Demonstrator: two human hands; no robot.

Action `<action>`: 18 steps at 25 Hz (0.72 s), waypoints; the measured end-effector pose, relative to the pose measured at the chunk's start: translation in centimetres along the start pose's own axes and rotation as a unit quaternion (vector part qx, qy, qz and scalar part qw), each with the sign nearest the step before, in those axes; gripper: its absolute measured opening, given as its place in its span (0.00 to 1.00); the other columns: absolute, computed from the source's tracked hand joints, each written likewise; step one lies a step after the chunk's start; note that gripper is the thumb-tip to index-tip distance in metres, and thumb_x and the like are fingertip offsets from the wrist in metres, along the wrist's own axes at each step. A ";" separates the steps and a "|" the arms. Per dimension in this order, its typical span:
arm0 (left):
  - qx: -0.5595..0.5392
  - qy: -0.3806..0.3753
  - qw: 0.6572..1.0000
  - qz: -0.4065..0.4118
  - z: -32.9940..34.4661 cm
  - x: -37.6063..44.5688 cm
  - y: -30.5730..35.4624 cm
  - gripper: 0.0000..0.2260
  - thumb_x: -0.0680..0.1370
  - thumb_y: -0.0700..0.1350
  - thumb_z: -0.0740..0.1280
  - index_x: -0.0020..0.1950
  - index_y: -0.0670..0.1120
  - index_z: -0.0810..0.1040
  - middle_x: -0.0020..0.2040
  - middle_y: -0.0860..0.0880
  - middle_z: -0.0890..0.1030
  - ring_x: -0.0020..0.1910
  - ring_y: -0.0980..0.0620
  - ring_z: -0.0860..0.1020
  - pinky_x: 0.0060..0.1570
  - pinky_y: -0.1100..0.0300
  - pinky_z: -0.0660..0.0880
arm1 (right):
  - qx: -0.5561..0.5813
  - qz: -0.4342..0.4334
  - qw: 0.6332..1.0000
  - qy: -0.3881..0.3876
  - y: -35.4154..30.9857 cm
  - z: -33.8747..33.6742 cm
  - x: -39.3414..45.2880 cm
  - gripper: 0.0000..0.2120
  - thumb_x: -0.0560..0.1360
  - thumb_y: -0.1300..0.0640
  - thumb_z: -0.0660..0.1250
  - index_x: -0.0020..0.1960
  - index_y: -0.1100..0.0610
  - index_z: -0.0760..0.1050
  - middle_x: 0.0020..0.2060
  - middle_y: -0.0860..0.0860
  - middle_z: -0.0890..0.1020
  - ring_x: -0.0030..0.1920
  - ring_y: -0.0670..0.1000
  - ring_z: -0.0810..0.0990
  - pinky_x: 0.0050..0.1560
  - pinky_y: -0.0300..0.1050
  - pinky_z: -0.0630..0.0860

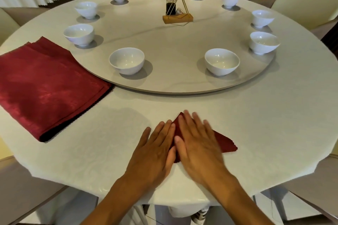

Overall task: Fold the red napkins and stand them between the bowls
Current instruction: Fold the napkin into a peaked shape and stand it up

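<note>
A red napkin (225, 142) folded into a triangle lies on the white tablecloth near the front edge. My left hand (155, 149) and my right hand (196, 144) press flat on it side by side, fingers straight, covering most of it. Only its right corner and top tip show. A stack of flat red napkins (45, 89) lies at the left of the table. Several white bowls, among them a near left bowl (126, 60) and a near right bowl (221, 61), ring the edge of the round turntable (173, 85).
At the turntable's centre stand a dark sauce bottle (171, 0) and a wire holder on a wooden base (177, 18). Cream chairs (300, 3) surround the table. The table's front edge (179, 202) is close to me.
</note>
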State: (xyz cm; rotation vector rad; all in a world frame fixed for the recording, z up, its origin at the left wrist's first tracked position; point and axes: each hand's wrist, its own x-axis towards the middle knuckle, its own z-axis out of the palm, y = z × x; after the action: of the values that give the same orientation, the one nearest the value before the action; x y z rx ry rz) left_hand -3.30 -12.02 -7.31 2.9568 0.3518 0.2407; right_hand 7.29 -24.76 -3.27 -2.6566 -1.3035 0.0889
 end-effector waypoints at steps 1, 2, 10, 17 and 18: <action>-0.003 0.003 1.000 0.003 0.1 -0.1 -0.1 0.26 0.84 0.55 0.43 0.80 0.45 0.55 0.78 0.47 0.61 0.77 0.49 0.59 0.71 0.48 0.56 | 0.009 -0.014 1.000 -0.019 -0.3 0.4 0.0 0.29 0.79 0.41 0.28 0.78 0.49 0.34 0.76 0.45 0.35 0.77 0.49 0.33 0.76 0.49 0.33; -0.004 0.008 1.000 -0.001 -0.1 -0.1 -0.1 0.26 0.84 0.55 0.43 0.79 0.44 0.56 0.78 0.47 0.62 0.77 0.49 0.60 0.71 0.48 0.57 | -0.001 -0.014 1.000 -0.023 0.4 0.4 -0.2 0.30 0.77 0.40 0.25 0.77 0.48 0.33 0.76 0.44 0.34 0.77 0.48 0.32 0.76 0.49 0.33; 0.077 -0.034 0.996 0.004 -2.2 5.0 4.6 0.29 0.81 0.55 0.45 0.79 0.44 0.57 0.79 0.45 0.57 0.79 0.46 0.54 0.76 0.41 0.52 | 0.012 0.037 0.998 -0.041 5.8 0.4 -1.9 0.31 0.73 0.37 0.24 0.74 0.43 0.31 0.75 0.40 0.37 0.76 0.44 0.33 0.73 0.41 0.30; -0.022 -0.010 0.998 -0.058 -1.2 -0.4 -1.4 0.30 0.80 0.59 0.29 0.81 0.53 0.46 0.80 0.57 0.47 0.79 0.58 0.41 0.77 0.49 0.43 | 0.018 0.054 0.997 -0.054 6.5 -0.1 -2.2 0.34 0.71 0.38 0.22 0.77 0.45 0.31 0.77 0.41 0.38 0.77 0.43 0.34 0.73 0.40 0.29; -0.025 -0.002 0.998 -0.059 -1.3 -0.7 -1.5 0.30 0.81 0.60 0.30 0.81 0.53 0.48 0.80 0.57 0.49 0.79 0.58 0.42 0.77 0.49 0.43 | -0.001 0.052 0.997 -0.063 6.3 -0.5 -2.2 0.37 0.70 0.38 0.21 0.78 0.46 0.33 0.78 0.42 0.39 0.77 0.44 0.36 0.74 0.42 0.30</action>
State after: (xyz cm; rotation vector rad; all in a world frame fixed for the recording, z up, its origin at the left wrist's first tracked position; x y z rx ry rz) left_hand -4.54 -10.59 -6.41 2.8748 0.5117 0.2251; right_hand 10.93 -30.39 -4.04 -2.7585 -1.2001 0.2749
